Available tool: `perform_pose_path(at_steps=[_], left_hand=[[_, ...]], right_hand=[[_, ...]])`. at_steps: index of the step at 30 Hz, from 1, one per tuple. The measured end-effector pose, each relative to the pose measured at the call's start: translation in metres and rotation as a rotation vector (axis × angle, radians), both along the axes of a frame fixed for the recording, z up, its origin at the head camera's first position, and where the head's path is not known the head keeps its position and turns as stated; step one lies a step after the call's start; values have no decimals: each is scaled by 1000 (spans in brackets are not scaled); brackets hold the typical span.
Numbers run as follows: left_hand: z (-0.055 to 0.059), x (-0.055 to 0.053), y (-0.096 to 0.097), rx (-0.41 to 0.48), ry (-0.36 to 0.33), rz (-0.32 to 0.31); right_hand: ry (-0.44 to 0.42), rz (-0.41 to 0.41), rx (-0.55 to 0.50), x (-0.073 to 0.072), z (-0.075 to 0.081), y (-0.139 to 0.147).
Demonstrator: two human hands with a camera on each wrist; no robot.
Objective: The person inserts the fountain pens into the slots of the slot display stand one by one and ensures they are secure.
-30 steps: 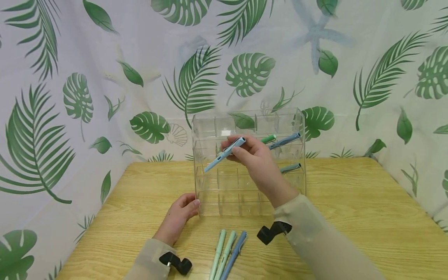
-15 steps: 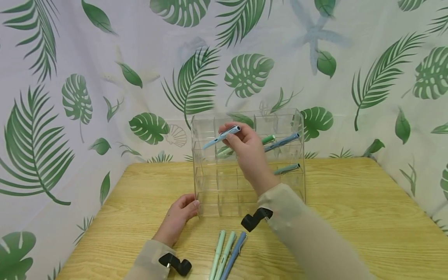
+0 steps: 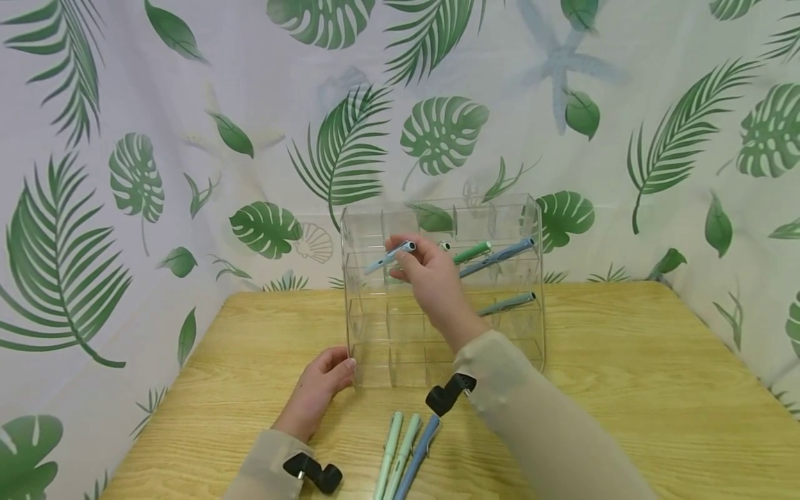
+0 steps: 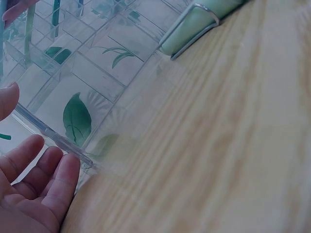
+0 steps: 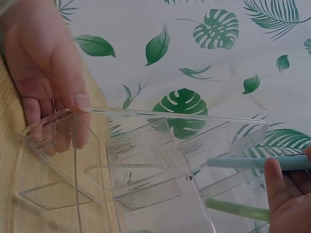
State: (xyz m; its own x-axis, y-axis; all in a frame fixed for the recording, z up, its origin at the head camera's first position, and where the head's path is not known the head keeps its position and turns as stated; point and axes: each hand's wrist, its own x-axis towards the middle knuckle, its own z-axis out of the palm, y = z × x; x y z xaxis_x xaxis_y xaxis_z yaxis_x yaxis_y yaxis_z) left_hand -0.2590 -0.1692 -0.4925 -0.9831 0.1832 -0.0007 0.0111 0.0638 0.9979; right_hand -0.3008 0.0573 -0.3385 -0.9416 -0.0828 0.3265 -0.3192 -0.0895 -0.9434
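Note:
A clear acrylic rack with rows of compartments [image 3: 406,326] stands upright on the table. My right hand [image 3: 431,278] pinches a light blue pen [image 3: 382,261] between thumb and fingers; its narrow end points left, at the second-row left compartment. In the right wrist view that light blue pen [image 5: 238,162] lies above a pale green pen [image 5: 238,208]. My left hand [image 3: 321,385] holds the rack's lower left side, its thumb at the front edge and its fingers [image 4: 65,177] along the outside. Slanting in the rack are a green pen [image 3: 473,251], a blue pen [image 3: 500,257] and a grey-green pen [image 3: 509,303].
Near the table's front edge lie two pale green pens [image 3: 389,455] [image 3: 403,455] and a blue pen [image 3: 419,455], side by side. A leaf-patterned cloth [image 3: 437,69] hangs behind the wooden table [image 3: 625,389].
My right hand first rose and shifted left with the light blue pen, then dropped slightly, still moving left, bringing the pen to the left column. The left hand has stayed in place.

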Motion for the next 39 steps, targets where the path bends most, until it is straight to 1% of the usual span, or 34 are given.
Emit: perform_pose_path(at_steps=[4,9,11,19,25,30,35,39], left_hand=[[2,1,0,-7,-8,1],[2,0,0,-10,-8,7],[1,0,1,-11,-8,7],[-2,-1,1,-29,-15,0],[-2,0,0,-28,-13,-2],[-2,-1,-1,-23,-11,-2],[1,0,0,-20,-1,-1],[2,1,0,-23,0,1]], right_hand=[[6,-10,55,-1,-3,-3],[40,-21,172,-4,-2,-4],[43,-14,202,-4,-1,-3],[22,9,253,-8,4,-2],[8,43,265,-12,7,-4],[14,47,294,-11,9,-4],[32,46,336,-13,11,-5],[29,43,345,-12,8,-4]])
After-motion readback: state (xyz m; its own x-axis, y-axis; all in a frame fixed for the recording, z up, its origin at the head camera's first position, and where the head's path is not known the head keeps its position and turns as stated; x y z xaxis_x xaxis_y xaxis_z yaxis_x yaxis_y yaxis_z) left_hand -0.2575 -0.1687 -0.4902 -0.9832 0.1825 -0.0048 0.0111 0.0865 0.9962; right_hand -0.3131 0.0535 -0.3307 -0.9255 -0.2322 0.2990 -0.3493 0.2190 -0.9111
